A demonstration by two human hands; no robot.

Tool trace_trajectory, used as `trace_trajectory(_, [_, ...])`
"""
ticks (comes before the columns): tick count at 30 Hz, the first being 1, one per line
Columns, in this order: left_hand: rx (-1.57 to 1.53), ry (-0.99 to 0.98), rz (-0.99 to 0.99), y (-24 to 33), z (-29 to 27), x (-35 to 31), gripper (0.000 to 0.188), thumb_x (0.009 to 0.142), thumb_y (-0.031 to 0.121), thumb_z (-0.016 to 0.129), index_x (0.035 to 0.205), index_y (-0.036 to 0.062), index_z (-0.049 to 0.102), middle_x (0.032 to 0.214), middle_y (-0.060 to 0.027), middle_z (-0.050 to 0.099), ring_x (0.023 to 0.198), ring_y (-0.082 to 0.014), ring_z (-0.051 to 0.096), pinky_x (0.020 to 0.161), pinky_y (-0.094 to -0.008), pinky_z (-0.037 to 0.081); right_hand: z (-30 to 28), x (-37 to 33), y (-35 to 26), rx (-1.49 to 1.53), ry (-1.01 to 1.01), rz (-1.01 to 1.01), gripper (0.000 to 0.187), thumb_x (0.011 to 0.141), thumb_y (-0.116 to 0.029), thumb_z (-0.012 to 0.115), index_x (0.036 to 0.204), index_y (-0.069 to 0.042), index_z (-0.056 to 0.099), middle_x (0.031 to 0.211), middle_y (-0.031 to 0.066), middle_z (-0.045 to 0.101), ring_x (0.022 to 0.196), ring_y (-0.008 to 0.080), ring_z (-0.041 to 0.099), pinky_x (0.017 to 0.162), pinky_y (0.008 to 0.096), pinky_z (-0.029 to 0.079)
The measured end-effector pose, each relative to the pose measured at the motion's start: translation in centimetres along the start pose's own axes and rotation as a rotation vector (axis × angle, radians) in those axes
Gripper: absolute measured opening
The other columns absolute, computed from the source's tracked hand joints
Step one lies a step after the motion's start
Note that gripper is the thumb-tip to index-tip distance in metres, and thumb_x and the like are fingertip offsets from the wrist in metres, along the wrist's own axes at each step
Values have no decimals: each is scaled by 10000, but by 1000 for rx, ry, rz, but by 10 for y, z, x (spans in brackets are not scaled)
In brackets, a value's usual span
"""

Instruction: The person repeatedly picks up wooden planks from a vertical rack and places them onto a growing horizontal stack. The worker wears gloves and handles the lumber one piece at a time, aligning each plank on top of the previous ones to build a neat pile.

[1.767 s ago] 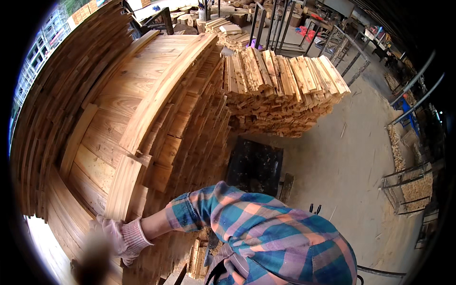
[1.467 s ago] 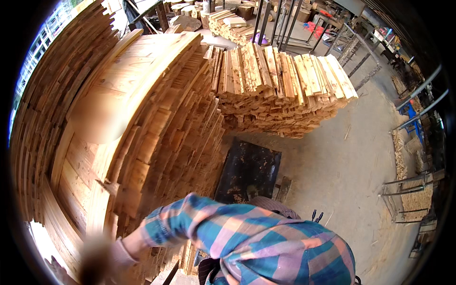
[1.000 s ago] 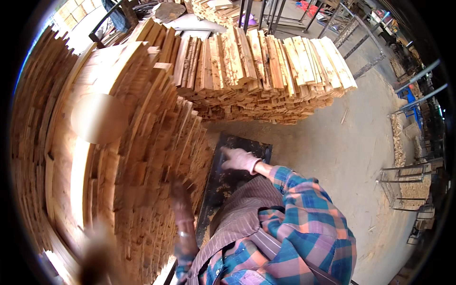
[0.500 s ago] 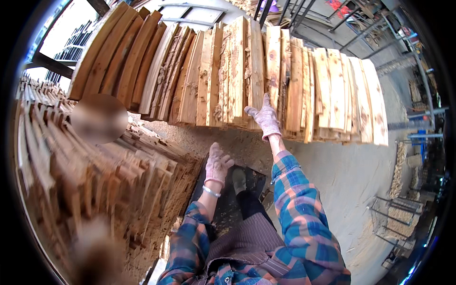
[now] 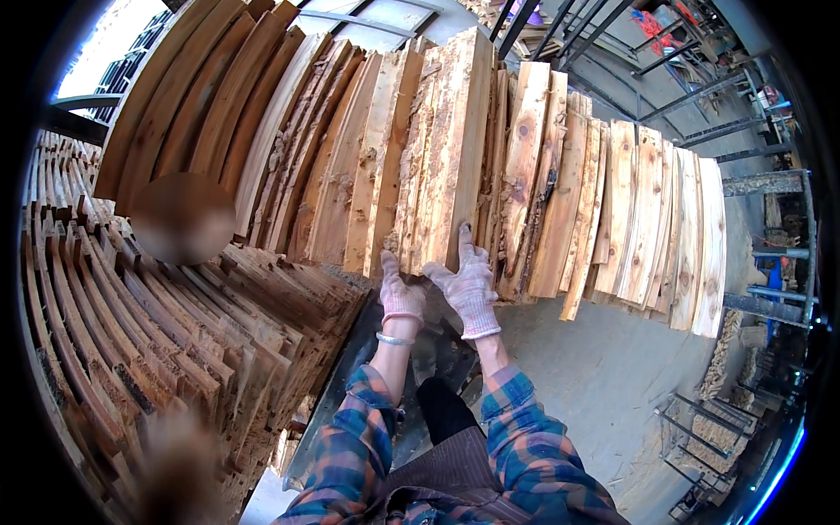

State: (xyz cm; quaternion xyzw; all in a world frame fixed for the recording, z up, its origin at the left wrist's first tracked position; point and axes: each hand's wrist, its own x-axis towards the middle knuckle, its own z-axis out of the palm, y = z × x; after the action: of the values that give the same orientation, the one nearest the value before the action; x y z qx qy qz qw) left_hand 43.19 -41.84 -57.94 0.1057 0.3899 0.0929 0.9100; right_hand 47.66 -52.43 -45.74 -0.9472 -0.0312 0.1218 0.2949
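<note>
Rough-edged wooden boards (image 5: 429,166) stand side by side in a long row across the far side. At their near ends, my left hand (image 5: 402,293), in a pale knitted glove, presses against the left part of a bundle of boards. My right hand (image 5: 465,284), gloved alike, sits just right of it, one finger up along the bundle's right side and the thumb pointing left. Both hands grip this bundle from either side; the fingers underneath are hidden. Darker curved-looking boards (image 5: 188,114) lean at the row's left end, and pale knotty ones (image 5: 665,227) at its right.
A large stack of thin boards (image 5: 114,350) fills the left side, close to my left arm. Dark metal racks (image 5: 700,131) stand at the far right, and a wire-like frame (image 5: 709,429) lower right. Grey concrete floor (image 5: 577,385) shows right of my arm.
My right hand has moved left and nearer along the row, and my left hand up to the board ends. A gap has opened beside the bundle's right side. The view has shifted.
</note>
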Motion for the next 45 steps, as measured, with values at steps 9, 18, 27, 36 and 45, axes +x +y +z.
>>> trace_trajectory(9, [-105, 133, 82, -1, 23, -3, 602, 827, 504, 691, 1303, 178, 520, 1247, -61, 585, 1116, -268, 553, 848, -573, 470, 6, 9, -1, 107, 111, -95, 899, 742, -347, 809, 1459, -78, 337, 1114, 298, 599, 987, 358, 640, 809, 406, 521])
trace_trajectory(18, [-115, 257, 116, 1, 29, -14, 470, 835, 404, 715, 1216, 155, 599, 1161, -21, 649, 1017, -191, 622, 805, -422, 510, -2, 13, -9, 15, 8, -95, 836, 833, -141, 734, 1499, -75, 232, 1076, 171, 623, 957, 220, 657, 802, 322, 543])
trace_trajectory(27, [-120, 144, 139, 49, 14, -33, 363, 939, 278, 583, 1231, 63, 567, 1213, -61, 623, 1005, -202, 630, 777, -345, 533, 30, 0, -5, 984, 31, 111, 625, 947, -216, 594, 1475, -58, 301, 1046, 89, 620, 894, 117, 589, 761, 197, 477])
trace_trajectory(36, [245, 174, 475, 90, -1, -38, 274, 889, 195, 587, 1116, 81, 486, 1055, -62, 559, 810, -150, 578, 652, -273, 522, 52, 27, 49, 1336, -313, 343, 611, 698, -536, 801, 1117, -146, 587, 985, -37, 604, 882, 123, 580, 708, 312, 494])
trace_trajectory(45, [251, 212, 766, 83, -25, -22, 246, 870, 187, 607, 1100, 136, 537, 1046, -72, 603, 852, -210, 611, 585, -351, 525, 46, 2, 18, 1244, -258, 377, 741, 686, -609, 771, 1196, -116, 557, 1082, 0, 593, 967, 135, 578, 753, 298, 506])
